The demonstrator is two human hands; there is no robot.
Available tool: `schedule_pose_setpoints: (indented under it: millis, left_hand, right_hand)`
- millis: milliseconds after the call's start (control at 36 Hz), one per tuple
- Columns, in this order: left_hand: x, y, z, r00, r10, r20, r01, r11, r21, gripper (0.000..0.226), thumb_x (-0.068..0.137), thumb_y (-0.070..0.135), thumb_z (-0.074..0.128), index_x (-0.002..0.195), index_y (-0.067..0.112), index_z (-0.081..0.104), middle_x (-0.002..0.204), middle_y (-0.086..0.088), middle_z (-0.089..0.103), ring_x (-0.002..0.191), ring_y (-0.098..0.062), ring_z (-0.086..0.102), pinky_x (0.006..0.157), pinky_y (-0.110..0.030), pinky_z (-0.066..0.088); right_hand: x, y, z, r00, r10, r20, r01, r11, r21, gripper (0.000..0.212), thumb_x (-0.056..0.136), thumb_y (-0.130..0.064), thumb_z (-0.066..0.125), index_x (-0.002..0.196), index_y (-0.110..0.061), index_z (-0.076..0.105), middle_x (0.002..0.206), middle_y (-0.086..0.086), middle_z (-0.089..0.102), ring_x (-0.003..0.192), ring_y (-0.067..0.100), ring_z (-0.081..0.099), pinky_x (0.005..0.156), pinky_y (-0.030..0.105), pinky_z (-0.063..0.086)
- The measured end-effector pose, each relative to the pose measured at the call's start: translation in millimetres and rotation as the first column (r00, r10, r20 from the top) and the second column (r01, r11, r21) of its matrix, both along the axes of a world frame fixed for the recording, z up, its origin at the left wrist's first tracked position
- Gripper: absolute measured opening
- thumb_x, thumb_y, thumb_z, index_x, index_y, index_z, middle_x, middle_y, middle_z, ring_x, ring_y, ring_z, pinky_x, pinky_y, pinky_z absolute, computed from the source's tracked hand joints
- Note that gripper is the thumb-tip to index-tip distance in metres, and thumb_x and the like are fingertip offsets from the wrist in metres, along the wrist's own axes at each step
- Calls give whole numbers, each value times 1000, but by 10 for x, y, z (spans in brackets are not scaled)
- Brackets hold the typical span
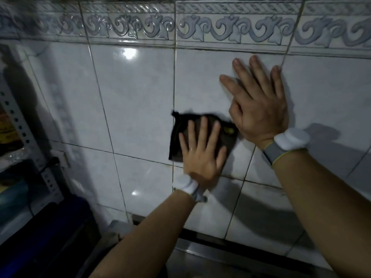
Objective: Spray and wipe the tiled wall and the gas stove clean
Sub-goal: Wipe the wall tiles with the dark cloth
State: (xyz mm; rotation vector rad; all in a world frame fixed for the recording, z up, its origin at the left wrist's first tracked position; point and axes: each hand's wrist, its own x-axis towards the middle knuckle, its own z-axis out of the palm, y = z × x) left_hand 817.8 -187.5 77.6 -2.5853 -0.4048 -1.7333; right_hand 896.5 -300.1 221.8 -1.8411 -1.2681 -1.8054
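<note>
The white tiled wall (136, 101) fills the view, with a blue ornamental border strip along its top. My left hand (202, 153) presses a dark square cloth (178, 133) flat against the wall with straight, spread fingers. My right hand (259, 103) rests flat on the tiles just above and to the right of the cloth, fingers straight and pointing up-left. Both wrists wear white bands. A strip of the steel gas stove (200, 255) shows at the bottom, under my forearms. No spray bottle is in view.
A perforated metal shelf post (22, 127) stands at the left, with dim packages and containers on its shelves. A small white wall socket (60, 157) with a dark plug sits beside it. A dark blue item (50, 227) lies at the lower left.
</note>
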Motion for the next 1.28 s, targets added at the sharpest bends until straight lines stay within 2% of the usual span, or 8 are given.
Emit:
schedule_pose_setpoints:
  millis: [111, 250, 444, 694, 917, 1000, 1083, 1278]
  left_hand:
    - [-261, 281, -873, 972, -13, -234, 13, 1000, 0, 63, 102, 55, 18, 158, 32, 0, 161, -6, 13, 148, -35, 3, 114, -60, 8]
    - [-814, 1095, -1195, 890, 66, -451, -142, 980, -138, 66, 102, 57, 15, 148, 12, 30, 156, -16, 26, 142, -42, 18, 110, -60, 18]
    - [-829, 1563, -284, 956, 272, -107, -268, 673, -690, 77, 97, 48, 18, 153, -4, 15, 163, -20, -1, 150, -41, 1, 119, -56, 7]
    - [-207, -42, -798, 974, 4, -226, -68, 959, -275, 72, 100, 50, 26, 156, 9, 3, 160, -28, 7, 148, -47, -1, 118, -56, -5]
    - [-877, 636, -1865, 792, -5, -611, -193, 947, -258, 71, 98, 61, 18, 149, 12, 26, 156, -18, 21, 148, -37, 7, 103, -61, 26]
    - [-1094, 1079, -1785, 830, 40, -557, -344, 822, -454, 91, 93, 73, 15, 132, -1, 51, 162, -21, 3, 150, -37, 4, 113, -59, 21]
    - [-1137, 1368, -1389, 904, 65, -422, -337, 715, -613, 86, 96, 67, 28, 145, -3, 36, 158, -9, -21, 151, -33, -6, 118, -62, 12]
    - [-699, 1116, 6, 994, 80, -74, -107, 818, -565, 78, 97, 55, 36, 156, 9, 15, 162, -24, -7, 148, -45, -5, 116, -63, 5]
  right_hand:
    - [3, -6, -14, 1000, -2, -9, 2, 1000, 3, 50, 94, -20, 47, 144, -30, 49, 155, -1, 39, 146, 26, 31, 118, 55, 21]
    - [9, -2, -4, 1000, 5, -9, -5, 1000, 8, 51, 93, -19, 49, 143, -30, 50, 154, -1, 40, 145, 26, 32, 118, 55, 21]
    - [15, 11, -11, 1000, -15, 7, 15, 1000, 21, 50, 94, -20, 47, 143, -30, 50, 154, -1, 41, 145, 26, 33, 117, 55, 22]
    - [7, 24, -23, 1000, -17, 14, 17, 999, 35, 49, 94, -20, 46, 142, -31, 52, 153, -1, 42, 144, 26, 35, 117, 54, 24]
    - [9, 6, -10, 1000, 2, 4, -2, 1000, 21, 48, 94, -20, 47, 141, -30, 53, 152, -1, 43, 144, 26, 35, 117, 54, 24]
    - [8, 13, -27, 1000, 1, 1, -1, 1000, 19, 48, 94, -21, 44, 141, -30, 53, 153, -2, 43, 144, 25, 34, 116, 55, 24]
    - [24, 5, -14, 1000, -19, 18, 18, 999, 29, 49, 93, -20, 45, 141, -30, 53, 152, -2, 43, 144, 25, 35, 116, 55, 25]
    - [22, 32, -33, 998, -38, 46, 35, 998, 44, 49, 91, -20, 48, 138, -30, 54, 152, -2, 43, 143, 25, 36, 115, 54, 26]
